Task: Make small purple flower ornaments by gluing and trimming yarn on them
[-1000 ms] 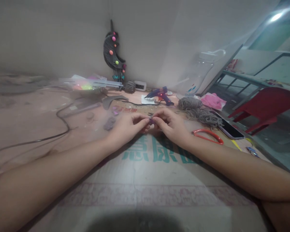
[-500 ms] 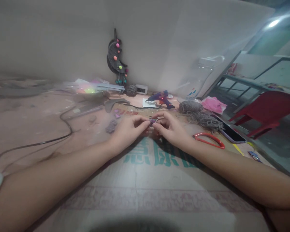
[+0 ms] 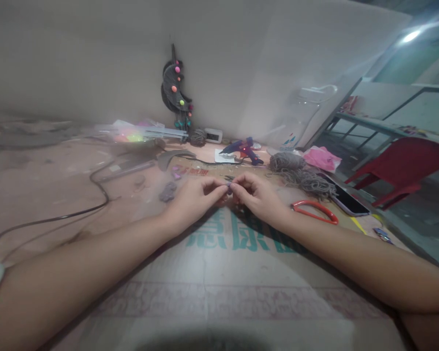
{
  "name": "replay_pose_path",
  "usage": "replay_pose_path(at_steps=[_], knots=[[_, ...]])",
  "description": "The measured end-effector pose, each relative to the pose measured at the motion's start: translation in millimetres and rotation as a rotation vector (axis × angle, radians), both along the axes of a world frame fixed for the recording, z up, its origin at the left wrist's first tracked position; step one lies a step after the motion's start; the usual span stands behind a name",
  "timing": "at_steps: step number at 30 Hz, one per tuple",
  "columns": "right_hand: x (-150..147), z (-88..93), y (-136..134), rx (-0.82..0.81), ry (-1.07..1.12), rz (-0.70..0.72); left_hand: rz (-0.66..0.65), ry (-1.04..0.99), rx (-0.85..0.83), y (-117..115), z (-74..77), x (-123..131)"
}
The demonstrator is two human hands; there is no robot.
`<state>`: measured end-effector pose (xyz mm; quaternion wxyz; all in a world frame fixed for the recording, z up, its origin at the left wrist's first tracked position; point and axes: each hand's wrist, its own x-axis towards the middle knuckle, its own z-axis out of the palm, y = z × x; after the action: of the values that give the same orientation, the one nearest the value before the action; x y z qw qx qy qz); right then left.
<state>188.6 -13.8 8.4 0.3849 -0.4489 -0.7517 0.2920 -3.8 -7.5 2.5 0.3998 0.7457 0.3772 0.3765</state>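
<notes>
My left hand [image 3: 193,197] and my right hand [image 3: 258,195] meet fingertip to fingertip over a flattened cardboard sheet [image 3: 219,263] printed with green characters. Both pinch a tiny purple piece [image 3: 229,185] between thumbs and forefingers; its shape is too small to make out. Both forearms rest low over the cardboard. More small purple pieces [image 3: 168,191] lie on the floor just left of my left hand.
Red-handled scissors [image 3: 314,210], grey yarn [image 3: 300,170], a phone [image 3: 346,197] and a pink cloth [image 3: 322,157] lie to the right. A blue glue gun [image 3: 241,147] sits behind the hands. A black cable [image 3: 95,187] runs left. A dark crescent decoration [image 3: 173,90] hangs on the wall. A red chair [image 3: 406,163] stands far right.
The hands stay together on the purple piece with only small finger movements. The view shifted slightly downward since one second ago.
</notes>
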Motion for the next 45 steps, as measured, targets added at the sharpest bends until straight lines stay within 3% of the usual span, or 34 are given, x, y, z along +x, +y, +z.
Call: replay_pose_path(at_steps=[7,12,19,27,37,45], knots=[[1.2,-0.5,-0.5,0.025,-0.034,0.009,-0.014,-0.046,-0.032,0.4,-2.3,-0.2],[2.6,-1.6,0.2,0.072,-0.072,0.019,0.027,-0.013,0.035,-0.3,-1.1,0.2],[3.0,-3.8,3.0,0.017,-0.015,0.052,0.099,0.015,0.041,-0.7,4.2,0.2],[2.9,-4.2,4.1,0.090,-0.077,0.004,0.053,0.044,0.086,1.5,-1.3,-1.2],[1.2,-1.2,1.1,0.094,-0.120,-0.022,0.015,0.025,0.068,0.9,-1.6,-0.9],[2.3,-0.9,1.3,0.129,-0.137,-0.023,0.076,-0.024,0.000,-0.6,0.0,1.8]])
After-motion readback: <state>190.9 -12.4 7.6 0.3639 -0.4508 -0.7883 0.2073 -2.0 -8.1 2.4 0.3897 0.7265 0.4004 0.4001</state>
